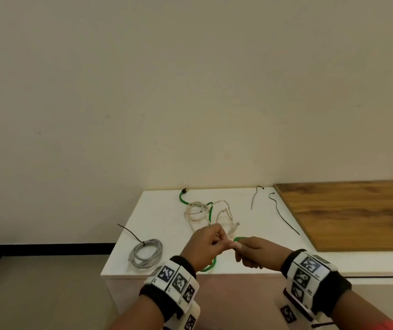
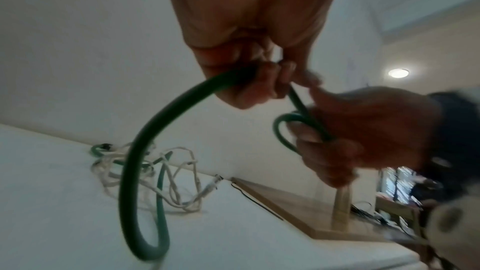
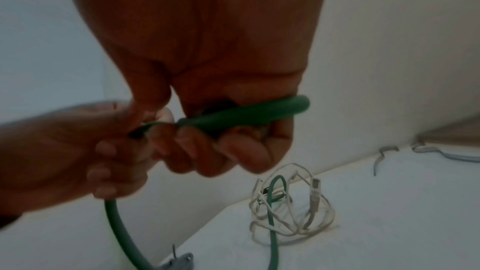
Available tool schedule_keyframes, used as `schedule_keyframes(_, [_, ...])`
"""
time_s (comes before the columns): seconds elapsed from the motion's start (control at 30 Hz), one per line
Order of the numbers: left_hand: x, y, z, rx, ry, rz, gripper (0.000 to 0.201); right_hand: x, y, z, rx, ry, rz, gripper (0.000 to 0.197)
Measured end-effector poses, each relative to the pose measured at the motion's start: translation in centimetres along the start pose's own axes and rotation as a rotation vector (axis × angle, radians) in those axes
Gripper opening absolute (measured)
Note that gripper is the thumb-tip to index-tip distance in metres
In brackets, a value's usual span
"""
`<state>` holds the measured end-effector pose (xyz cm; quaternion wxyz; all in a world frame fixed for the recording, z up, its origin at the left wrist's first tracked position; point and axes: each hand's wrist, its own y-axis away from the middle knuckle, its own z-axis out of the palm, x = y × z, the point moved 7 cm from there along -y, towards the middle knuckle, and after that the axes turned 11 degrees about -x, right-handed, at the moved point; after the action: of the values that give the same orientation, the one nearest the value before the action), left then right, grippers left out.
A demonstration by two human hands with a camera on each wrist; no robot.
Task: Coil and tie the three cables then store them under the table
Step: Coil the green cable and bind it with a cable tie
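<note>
Both hands hold the green cable (image 1: 210, 266) above the white table (image 1: 167, 234) near its front edge. My left hand (image 1: 205, 246) grips one stretch of it; a loop (image 2: 135, 171) hangs below. My right hand (image 1: 250, 252) curls round a small bend of the green cable (image 3: 246, 114). The cable's far end (image 1: 183, 195) lies at the back of the table, running through a loose white cable (image 1: 208, 214). A grey cable (image 1: 146, 253) lies coiled and tied with a black zip tie at the front left.
Two loose black zip ties (image 1: 255, 197) (image 1: 283, 215) lie at the table's back right. A wooden board (image 1: 357, 215) adjoins the table on the right. A plain wall stands behind; grey floor (image 1: 36, 294) lies to the left.
</note>
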<state>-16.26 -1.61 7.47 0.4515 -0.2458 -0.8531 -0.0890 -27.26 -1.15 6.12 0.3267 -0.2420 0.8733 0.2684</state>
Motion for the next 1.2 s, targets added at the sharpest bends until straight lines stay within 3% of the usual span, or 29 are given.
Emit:
schedule_keyframes(0.1, [-1.7, -1.0, 0.2, -0.147, 0.167, 0.009, 0.014, 0.4, -0.1, -1.1, -0.003, -0.119, 0.001, 0.035])
schedule_keyframes(0.2, [-5.2, -1.1, 0.7, -0.293, 0.065, -0.079, 0.021, 1.7, 1.0, -4.0, 0.173, -0.572, -0.044, 0.038])
schedule_keyframes(0.27, [-8.5, -1.0, 0.1, -0.296, -0.082, -0.164, 0.021, 2.2, 2.3, -6.5, 0.286, -0.751, -0.093, 0.036])
schedule_keyframes(0.33, [-11.1, -1.4, -1.0, -0.240, -0.294, -0.220, 0.010, 2.2, 3.1, -7.9, 0.292, -0.837, -0.139, 0.032])
schedule_keyframes(0.4, [-11.8, -2.8, -2.9, -0.092, -0.453, -0.273, 0.018, 2.4, 3.0, -7.9, 0.262, -0.866, -0.143, 0.032])
schedule_keyframes(0.5, [-9.8, -6.0, -7.3, 0.197, -0.484, -0.251, 0.033, 3.7, 2.3, -6.8, 0.235, -0.940, -0.080, 0.038])
schedule_keyframes(0.67, [-0.5, -11.2, -15.9, 0.339, -0.812, -0.222, 0.035, 6.3, 2.1, -5.6, 0.239, -0.919, 0.112, 0.047])
schedule_keyframes(0.87, [9.9, -13.3, -18.0, 0.365, -0.968, 0.217, 0.043, 6.3, 1.0, -3.3, 0.150, -0.906, 0.210, 0.048])
schedule_keyframes(1.07, [7.4, -9.7, -19.2, 0.480, -0.976, 0.060, 0.046, 4.5, 1.3, -2.7, 0.115, -0.934, 0.156, 0.047])
schedule_keyframes(1.2, [6.4, -6.0, -20.4, 0.596, -0.818, 0.037, 0.042, 2.7, 2.2, -3.7, 0.108, -0.973, 0.071, 0.047])
